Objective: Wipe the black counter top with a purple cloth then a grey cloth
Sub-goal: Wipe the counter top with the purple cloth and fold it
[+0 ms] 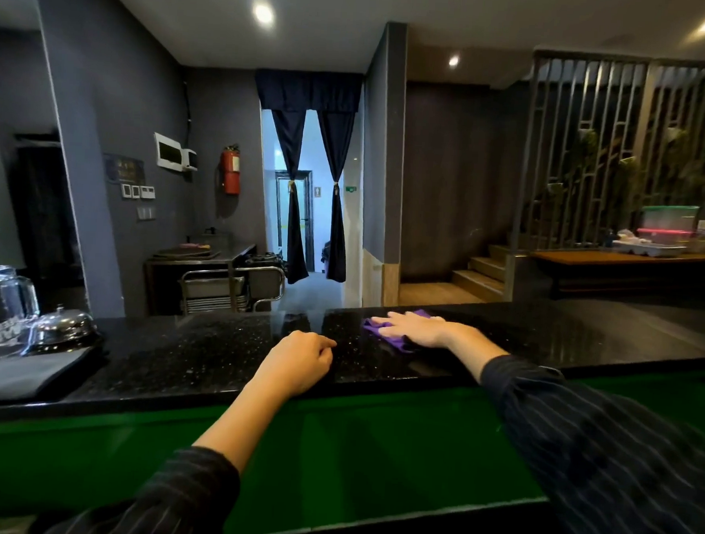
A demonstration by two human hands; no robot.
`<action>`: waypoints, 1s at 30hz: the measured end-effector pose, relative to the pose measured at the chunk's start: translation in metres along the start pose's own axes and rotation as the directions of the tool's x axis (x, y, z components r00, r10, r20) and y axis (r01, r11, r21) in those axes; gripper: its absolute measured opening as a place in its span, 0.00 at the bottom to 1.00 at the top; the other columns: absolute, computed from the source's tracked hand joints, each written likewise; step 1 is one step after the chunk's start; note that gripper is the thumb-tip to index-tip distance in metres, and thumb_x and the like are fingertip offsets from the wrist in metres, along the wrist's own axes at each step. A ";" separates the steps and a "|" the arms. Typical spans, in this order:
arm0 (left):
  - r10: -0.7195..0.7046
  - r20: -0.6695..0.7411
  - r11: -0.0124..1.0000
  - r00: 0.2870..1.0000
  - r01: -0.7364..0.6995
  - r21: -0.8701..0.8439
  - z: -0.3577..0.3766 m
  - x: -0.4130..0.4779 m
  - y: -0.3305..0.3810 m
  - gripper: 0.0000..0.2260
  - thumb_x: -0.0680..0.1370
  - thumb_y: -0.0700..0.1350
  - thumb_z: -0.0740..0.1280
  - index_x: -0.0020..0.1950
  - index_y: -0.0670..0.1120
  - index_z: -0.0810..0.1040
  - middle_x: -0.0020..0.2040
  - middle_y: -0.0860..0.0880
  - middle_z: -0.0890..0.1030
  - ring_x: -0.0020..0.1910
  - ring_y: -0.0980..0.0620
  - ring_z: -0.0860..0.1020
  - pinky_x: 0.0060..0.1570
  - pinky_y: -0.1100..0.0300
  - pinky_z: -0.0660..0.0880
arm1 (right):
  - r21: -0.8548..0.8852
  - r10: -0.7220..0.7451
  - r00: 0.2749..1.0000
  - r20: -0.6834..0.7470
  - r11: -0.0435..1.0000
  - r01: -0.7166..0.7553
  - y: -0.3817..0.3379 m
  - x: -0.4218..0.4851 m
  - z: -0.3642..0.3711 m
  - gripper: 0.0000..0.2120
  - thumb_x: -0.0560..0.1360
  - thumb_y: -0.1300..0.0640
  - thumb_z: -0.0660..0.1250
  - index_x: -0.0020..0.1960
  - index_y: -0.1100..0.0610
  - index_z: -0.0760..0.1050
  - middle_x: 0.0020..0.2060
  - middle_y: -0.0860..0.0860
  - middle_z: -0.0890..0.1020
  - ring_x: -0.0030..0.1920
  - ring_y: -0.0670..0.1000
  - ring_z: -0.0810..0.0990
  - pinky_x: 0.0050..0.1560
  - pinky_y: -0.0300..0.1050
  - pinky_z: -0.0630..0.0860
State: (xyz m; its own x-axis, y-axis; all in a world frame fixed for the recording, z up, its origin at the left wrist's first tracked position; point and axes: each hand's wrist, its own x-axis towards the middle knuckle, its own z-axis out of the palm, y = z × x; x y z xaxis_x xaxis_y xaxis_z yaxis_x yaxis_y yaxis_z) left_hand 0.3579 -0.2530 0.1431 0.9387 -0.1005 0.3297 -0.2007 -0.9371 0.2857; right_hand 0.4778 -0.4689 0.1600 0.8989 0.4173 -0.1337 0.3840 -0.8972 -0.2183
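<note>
A speckled black counter top [199, 352] runs across the middle of the head view. A purple cloth [392, 337] lies on it near the far edge, right of centre. My right hand [415, 329] is pressed flat on that cloth, fingers spread and pointing left, so most of the cloth is hidden under the palm. My left hand [297, 360] rests near the counter's near edge, left of the cloth, with fingers curled and nothing in it. A grey cloth [22, 374] lies folded at the counter's left end.
Upturned glass mugs [2, 293] and a shiny metal dome [64, 327] stand on the left end beside the grey cloth. A green ledge [374, 451] lies below the counter on my side. A metal cart [231, 287] stands beyond the counter.
</note>
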 end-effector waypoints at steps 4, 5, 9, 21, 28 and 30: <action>0.013 -0.024 1.000 1.000 -0.013 0.009 -0.003 -0.001 0.002 0.16 0.79 0.45 0.56 0.61 0.49 0.79 0.52 0.43 0.84 0.46 0.44 0.81 0.46 0.54 0.77 | 0.072 0.260 0.961 -0.099 0.965 -0.253 0.065 -0.048 -0.005 0.27 0.79 0.33 0.45 0.76 0.36 0.51 0.79 0.45 0.50 0.79 0.55 0.47 0.74 0.64 0.41; 0.030 -0.030 1.000 0.999 -0.030 0.009 -0.006 -0.002 0.002 0.15 0.78 0.45 0.57 0.60 0.48 0.80 0.50 0.44 0.84 0.43 0.44 0.81 0.44 0.54 0.76 | 0.089 0.324 0.940 -0.109 0.945 -0.315 0.072 -0.057 -0.004 0.28 0.78 0.33 0.46 0.77 0.37 0.51 0.79 0.45 0.50 0.79 0.56 0.48 0.74 0.64 0.41; 0.093 -0.054 0.993 0.994 -0.089 0.083 -0.021 -0.015 -0.016 0.14 0.77 0.45 0.60 0.58 0.50 0.81 0.52 0.48 0.84 0.45 0.48 0.80 0.48 0.54 0.77 | 0.132 0.574 0.786 -0.227 0.818 -0.560 0.063 -0.068 0.008 0.33 0.78 0.34 0.48 0.79 0.48 0.54 0.79 0.51 0.54 0.78 0.59 0.51 0.75 0.62 0.47; -0.135 0.065 0.980 0.989 0.123 0.158 -0.052 -0.077 -0.118 0.20 0.81 0.58 0.49 0.72 0.60 0.65 0.74 0.53 0.67 0.74 0.50 0.63 0.71 0.38 0.58 | 0.062 0.602 0.764 -0.233 0.793 -0.606 -0.125 -0.035 0.039 0.35 0.79 0.37 0.48 0.79 0.57 0.54 0.78 0.59 0.54 0.77 0.66 0.50 0.74 0.67 0.45; -0.079 0.077 0.991 0.994 0.069 0.118 -0.060 -0.083 -0.131 0.20 0.82 0.54 0.50 0.74 0.57 0.62 0.75 0.52 0.65 0.74 0.52 0.63 0.73 0.51 0.59 | -0.079 -0.110 0.992 -0.065 0.991 0.105 -0.194 -0.010 0.054 0.31 0.79 0.34 0.46 0.79 0.45 0.51 0.79 0.49 0.52 0.79 0.58 0.50 0.74 0.67 0.45; -0.105 0.057 0.984 0.993 0.096 0.153 -0.064 -0.089 -0.144 0.21 0.82 0.55 0.50 0.75 0.55 0.61 0.76 0.52 0.64 0.75 0.53 0.61 0.74 0.49 0.56 | -0.058 -0.161 0.986 -0.036 0.986 0.159 -0.178 -0.009 0.044 0.30 0.78 0.33 0.47 0.78 0.41 0.52 0.79 0.46 0.52 0.79 0.55 0.51 0.74 0.65 0.46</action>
State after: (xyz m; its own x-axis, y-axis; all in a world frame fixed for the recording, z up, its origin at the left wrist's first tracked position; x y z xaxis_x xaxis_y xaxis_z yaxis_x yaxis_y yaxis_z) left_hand 0.2850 -0.0871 0.1303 0.9691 -0.0203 0.2458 -0.0649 -0.9824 0.1751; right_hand 0.3917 -0.3064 0.1574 0.8322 0.5510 -0.0620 0.5336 -0.8263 -0.1803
